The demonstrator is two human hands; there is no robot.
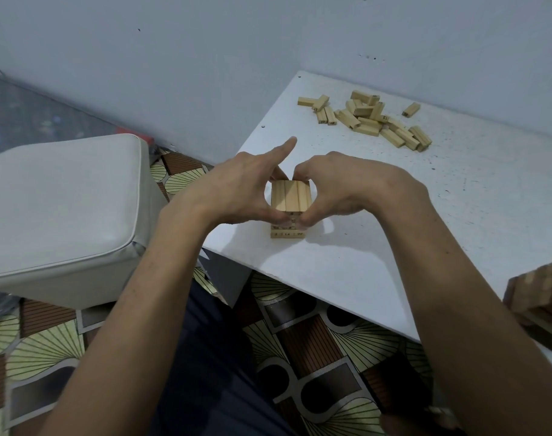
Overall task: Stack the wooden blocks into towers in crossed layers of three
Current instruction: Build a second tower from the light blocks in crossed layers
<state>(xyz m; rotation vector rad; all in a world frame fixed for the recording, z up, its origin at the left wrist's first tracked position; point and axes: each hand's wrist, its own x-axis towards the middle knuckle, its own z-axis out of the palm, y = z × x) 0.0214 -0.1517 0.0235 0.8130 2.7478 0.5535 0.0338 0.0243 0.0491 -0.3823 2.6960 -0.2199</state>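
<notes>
L hand [237, 190] grips tower [290, 199] from 9 o'clock, index finger straight | R hand [340, 190] curled round it from 3 | tower upright on desk [394, 240] | loose blocks [372, 121] at 1 o'clock, well apart

Head-worn view, close above tower [289, 199]

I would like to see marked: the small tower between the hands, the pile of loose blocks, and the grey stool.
small tower [289, 196], head view, middle block of its top layer.
pile of loose blocks [367, 124], head view, a block near the heap's middle.
grey stool [64, 196], head view, its padded seat top.
</notes>
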